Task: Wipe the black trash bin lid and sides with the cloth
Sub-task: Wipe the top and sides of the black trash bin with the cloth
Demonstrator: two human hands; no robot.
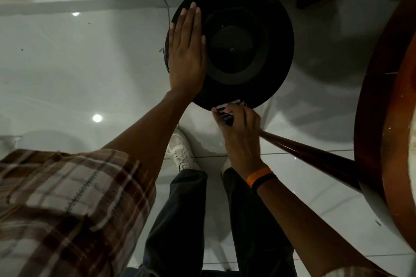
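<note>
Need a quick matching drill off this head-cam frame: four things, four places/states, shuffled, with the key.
Things
1. left hand
2. right hand
3. striped cloth
4. wooden table leg

Places/states
A. pinched against the near rim of the bin lid
B. flat, fingers straight, on the left part of the lid
C. slanting across the white floor to the right of the right hand
D. closed on the cloth, orange and black bands at its wrist

Pairs: 1-B, 2-D, 3-A, 4-C
</note>
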